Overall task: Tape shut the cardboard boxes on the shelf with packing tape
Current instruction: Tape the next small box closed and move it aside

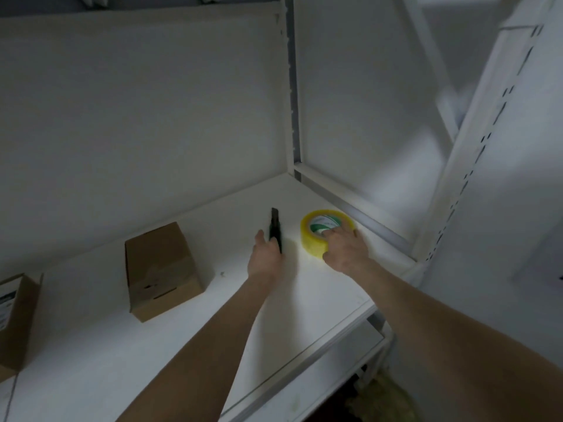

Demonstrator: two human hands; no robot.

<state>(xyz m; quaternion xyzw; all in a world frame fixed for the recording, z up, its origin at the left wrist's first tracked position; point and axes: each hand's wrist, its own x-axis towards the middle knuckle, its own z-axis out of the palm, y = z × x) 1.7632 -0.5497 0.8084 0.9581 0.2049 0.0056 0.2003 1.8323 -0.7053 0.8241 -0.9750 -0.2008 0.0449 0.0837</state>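
A yellowish roll of packing tape [316, 231] lies flat on the white shelf [213, 324] near its right back corner. My right hand [344, 249] grips the roll, fingers over its core and thumb on the outer side. My left hand [265, 255] holds a slim black utility knife [275, 226] whose tip points away from me. A closed brown cardboard box [161, 271] stands on the shelf to the left of both hands. Part of another brown box [15, 321] with a white label shows at the left edge.
White back and side panels close off the shelf, with a slotted upright post [487, 153] at the right front. A lower shelf [320, 388] shows beneath the front edge, with something dim below it.
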